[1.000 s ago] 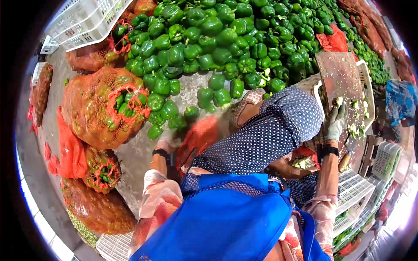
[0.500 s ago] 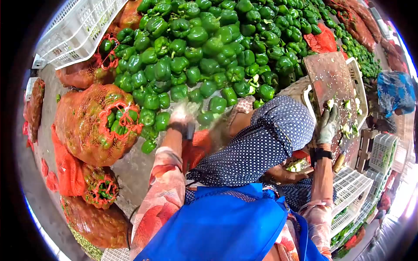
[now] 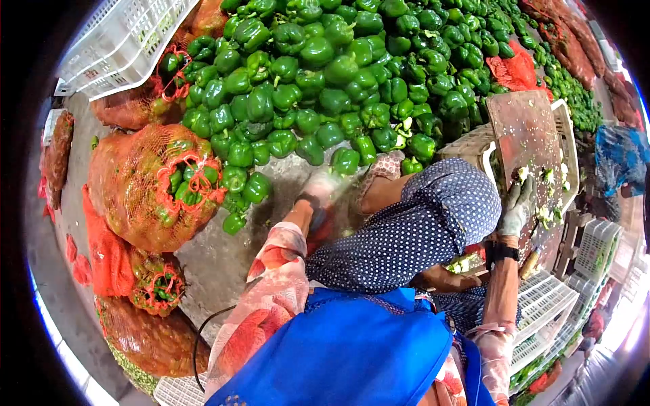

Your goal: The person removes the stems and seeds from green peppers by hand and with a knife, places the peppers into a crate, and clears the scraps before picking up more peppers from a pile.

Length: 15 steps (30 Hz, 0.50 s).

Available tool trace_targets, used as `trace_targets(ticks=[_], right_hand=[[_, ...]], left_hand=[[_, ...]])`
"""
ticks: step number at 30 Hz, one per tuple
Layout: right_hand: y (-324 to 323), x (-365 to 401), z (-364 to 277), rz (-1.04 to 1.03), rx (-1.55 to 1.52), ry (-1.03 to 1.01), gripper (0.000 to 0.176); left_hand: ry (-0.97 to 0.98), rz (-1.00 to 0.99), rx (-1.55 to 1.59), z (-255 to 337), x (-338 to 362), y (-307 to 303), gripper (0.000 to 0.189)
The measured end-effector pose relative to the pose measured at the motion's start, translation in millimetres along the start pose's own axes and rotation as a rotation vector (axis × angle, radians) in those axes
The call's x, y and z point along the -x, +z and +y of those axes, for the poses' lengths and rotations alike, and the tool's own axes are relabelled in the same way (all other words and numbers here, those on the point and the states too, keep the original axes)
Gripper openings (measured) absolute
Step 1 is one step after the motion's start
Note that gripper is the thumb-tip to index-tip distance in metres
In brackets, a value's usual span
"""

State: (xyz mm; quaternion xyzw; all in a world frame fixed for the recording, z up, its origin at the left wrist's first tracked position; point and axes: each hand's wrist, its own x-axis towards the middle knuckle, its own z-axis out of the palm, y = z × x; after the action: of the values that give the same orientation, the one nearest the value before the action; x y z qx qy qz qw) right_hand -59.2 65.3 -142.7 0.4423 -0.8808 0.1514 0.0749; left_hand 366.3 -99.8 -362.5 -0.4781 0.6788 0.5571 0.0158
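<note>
My left hand [image 3: 321, 187], in a pale glove, is smeared by motion over the concrete floor, just below a loose green bell pepper [image 3: 345, 161]. Whether its fingers hold anything cannot be made out. On the right, my right hand [image 3: 516, 211], in a grey-white glove, lies flat with fingers stretched on a wooden board [image 3: 518, 125]. A pale pepper core [image 3: 522, 174] sits at its fingertips. More pale green scraps [image 3: 544, 215] and scattered seeds lie on the board. A large pile of green bell peppers [image 3: 298, 88] spreads ahead of both hands.
Stuffed orange mesh sacks [image 3: 125, 186] stand on the left, below a white plastic crate [image 3: 125, 51]. Stacked white crates [image 3: 545, 294] are at the lower right. My knee in dotted cloth [image 3: 406, 227] lies between my hands. Another person's blue sleeve [image 3: 619, 159] shows far right.
My left hand has moved right and slightly down, away from the pile's edge. My right hand stays on the board. The whole view has shifted slightly.
</note>
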Motion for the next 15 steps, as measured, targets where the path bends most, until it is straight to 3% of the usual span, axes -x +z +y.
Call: trace_targets(ticks=[1, 2, 4, 6, 8, 10, 11, 13, 14, 15], right_hand=[[0.7, -0.9, 2.2, 0.01, 0.005, -0.011, 0.051], [0.2, -1.9, 4.2, 0.02, 0.013, -0.019, 0.051], [-0.9, -0.8, 0.0, 0.031, 0.037, -0.007, 0.049], [-0.3, -1.3, -1.6, 0.02, -0.002, 0.018, 0.049], [4.9, -2.8, 4.7, -0.011, -0.066, 0.057, 0.049], [-0.7, -1.6, 3.4, -0.038, -0.058, 0.048, 0.049], [2.5, -1.8, 9.8, -0.009, -0.052, 0.023, 0.05], [6.8, -4.2, 16.9, 0.036, -0.019, -0.013, 0.051], [10.6, -3.4, 20.7, 0.053, 0.008, -0.017, 0.051], [14.5, -3.6, 29.7, 0.072, 0.157, -0.213, 0.05]], left_hand=[[0.248, -0.006, -0.176, -34.8, -8.2, 4.2, 0.031], [0.235, -0.032, -0.078, -19.1, 1.8, -7.6, 0.032], [-0.333, -0.082, 0.947, 33.6, 39.6, -28.3, 0.039], [-0.393, -0.027, 1.413, 78.6, 50.9, -54.2, 0.048], [0.074, -0.137, 1.478, 116.1, 45.9, -79.4, 0.071], [0.608, -0.184, 1.359, 195.6, 71.1, -121.6, 0.066], [0.571, -0.052, 1.229, 194.2, 81.2, -134.6, 0.062], [0.363, 0.091, 1.284, 169.2, 95.6, -174.3, 0.054], [0.176, 0.119, 1.34, 120.9, 91.8, -186.4, 0.054], [0.022, 0.245, 1.188, 81.1, 100.8, -189.7, 0.048]])
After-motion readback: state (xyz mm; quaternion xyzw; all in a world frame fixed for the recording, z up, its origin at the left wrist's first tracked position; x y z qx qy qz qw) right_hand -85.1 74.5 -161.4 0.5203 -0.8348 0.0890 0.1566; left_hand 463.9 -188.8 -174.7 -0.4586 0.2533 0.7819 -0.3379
